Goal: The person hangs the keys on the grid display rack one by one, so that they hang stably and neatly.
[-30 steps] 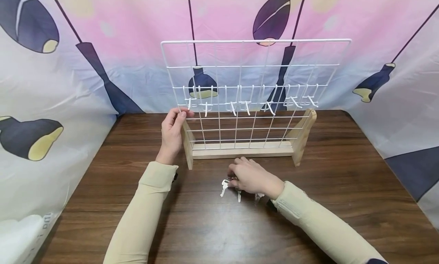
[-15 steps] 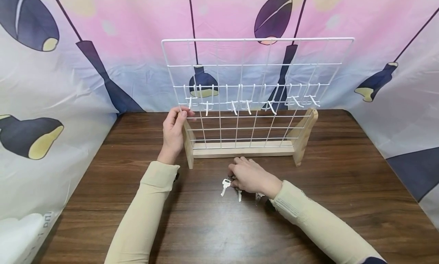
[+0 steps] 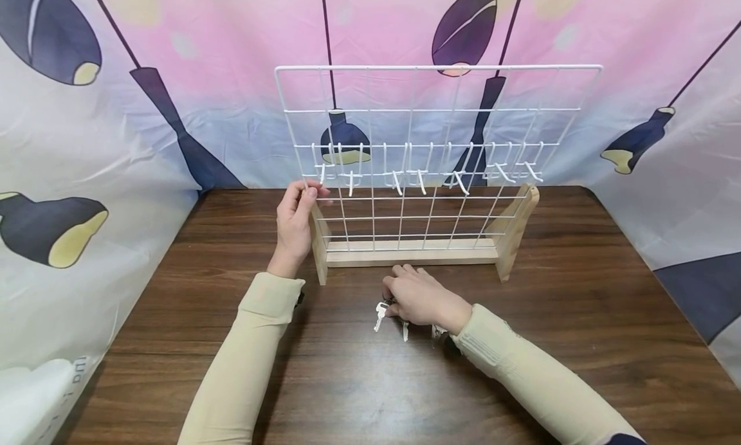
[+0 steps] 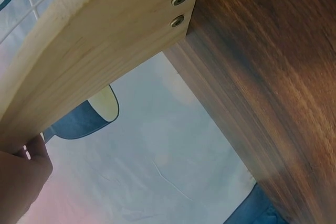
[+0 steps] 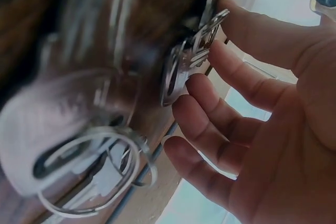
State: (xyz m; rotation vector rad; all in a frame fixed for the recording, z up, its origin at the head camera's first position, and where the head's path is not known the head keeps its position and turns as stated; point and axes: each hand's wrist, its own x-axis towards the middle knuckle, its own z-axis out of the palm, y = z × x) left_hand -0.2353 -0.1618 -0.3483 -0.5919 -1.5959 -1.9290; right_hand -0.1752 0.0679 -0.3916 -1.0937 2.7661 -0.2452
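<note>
A white wire grid rack [image 3: 438,67] with several white hooks [image 3: 460,183] stands upright on a wooden base [image 3: 411,259]. At its left end, my left hand [image 3: 294,221] grips the top of the wooden side panel [image 4: 94,40] by the grid's edge. In front of the base, my right hand [image 3: 421,298] is low over the table, thumb and index finger pinching a bunch of keys [image 5: 173,74]. One silver key [image 3: 380,316] shows beside the fingertips, and another key [image 3: 406,331] pokes out beneath the hand. Nearer the right wrist lies another bunch with a split ring [image 5: 137,166], partly hidden.
The dark wood-grain table [image 3: 579,316] reaches back to a printed curtain [image 3: 231,20], which also hangs at both sides. A white package [image 3: 35,400] sits at the lower left edge. The rack's right side panel [image 3: 517,233] stands beyond my right hand.
My left hand keeps its grip on the rack. The right hand stays at the keys with only a slight shift left, and the head view has drifted a little.
</note>
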